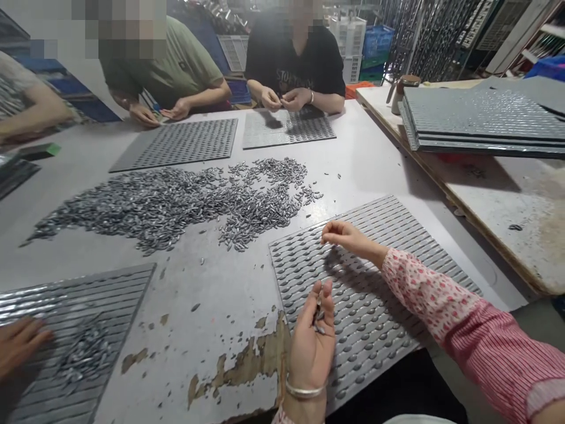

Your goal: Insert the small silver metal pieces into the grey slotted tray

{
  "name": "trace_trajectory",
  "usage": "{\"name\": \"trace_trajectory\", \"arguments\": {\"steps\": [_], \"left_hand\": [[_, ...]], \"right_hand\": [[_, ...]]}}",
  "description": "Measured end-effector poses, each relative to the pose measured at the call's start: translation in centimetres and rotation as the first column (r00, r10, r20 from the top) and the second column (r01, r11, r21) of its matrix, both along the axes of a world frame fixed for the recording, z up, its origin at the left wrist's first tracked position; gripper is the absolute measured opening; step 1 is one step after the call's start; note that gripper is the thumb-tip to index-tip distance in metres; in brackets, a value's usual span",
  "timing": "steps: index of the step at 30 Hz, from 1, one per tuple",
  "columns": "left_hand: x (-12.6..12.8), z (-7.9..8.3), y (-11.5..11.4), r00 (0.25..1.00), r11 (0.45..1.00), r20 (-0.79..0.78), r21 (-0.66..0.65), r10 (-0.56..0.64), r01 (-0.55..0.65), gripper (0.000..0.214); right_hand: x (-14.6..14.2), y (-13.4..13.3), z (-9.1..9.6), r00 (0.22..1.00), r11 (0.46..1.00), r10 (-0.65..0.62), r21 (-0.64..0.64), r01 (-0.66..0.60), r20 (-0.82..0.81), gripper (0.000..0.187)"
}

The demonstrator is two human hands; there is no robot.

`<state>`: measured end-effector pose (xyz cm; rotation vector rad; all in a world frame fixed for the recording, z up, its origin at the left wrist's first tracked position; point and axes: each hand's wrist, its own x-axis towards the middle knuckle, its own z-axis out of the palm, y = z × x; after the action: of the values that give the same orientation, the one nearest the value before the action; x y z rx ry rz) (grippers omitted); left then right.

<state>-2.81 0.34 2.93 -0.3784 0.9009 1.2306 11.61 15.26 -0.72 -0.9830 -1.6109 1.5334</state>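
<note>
Cupped palm-up at six o'clock, the left hand holds a few small metal pieces loosely between its curled fingers and thumb; a silver bangle circles the wrist. It hovers over the near edge of a grey slotted tray, most of whose pockets are filled with such pieces. Over the tray's far half, toward one o'clock, the right hand reaches in from a pink patterned sleeve with its fingertips pinched narrowly together; whether a piece sits between them is too small to tell.

At eleven o'clock a wide heap of loose pieces spreads over the grey table, whose paint is flaking near the left wrist. At eight o'clock a co-worker's hand rests on a second tray. Two more people sit at twelve o'clock behind their own trays. A stack of trays lies at two o'clock.
</note>
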Motion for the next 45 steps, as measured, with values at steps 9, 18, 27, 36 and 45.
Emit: {"name": "trace_trajectory", "arguments": {"steps": [9,18,27,36,45], "left_hand": [[0.3,-0.3,-0.1,0.999,1.0,-0.041,-0.011,-0.006,0.005,0.024],[0.1,-0.6,-0.2,1.0,1.0,-0.007,0.009,-0.018,0.018,0.024],[0.5,-0.1,0.1,0.999,0.999,-0.042,0.046,0.024,-0.022,0.025],[1.5,-0.2,-0.6,0.993,0.984,0.046,0.133,0.11,-0.115,0.021],[-0.7,0.6,-0.3,0.978,0.978,0.026,-0.017,0.206,-0.206,0.015]], "right_hand": [[0.0,5.2,-2.5,0.708,0.928,-0.245,0.373,-0.028,0.662,0.013],[-0.7,4.4,-2.3,0.649,0.89,-0.327,0.454,-0.032,0.687,0.009],[-1.2,-2.8,4.1,0.785,0.67,0.377,0.44,-0.598,0.492,0.014],[-2.5,-5.6,3.9,0.696,0.526,0.215,0.519,-0.674,0.685,0.016],[-1.1,-2.1,1.5,0.966,0.973,0.087,0.186,-0.134,0.243,0.03]]}}
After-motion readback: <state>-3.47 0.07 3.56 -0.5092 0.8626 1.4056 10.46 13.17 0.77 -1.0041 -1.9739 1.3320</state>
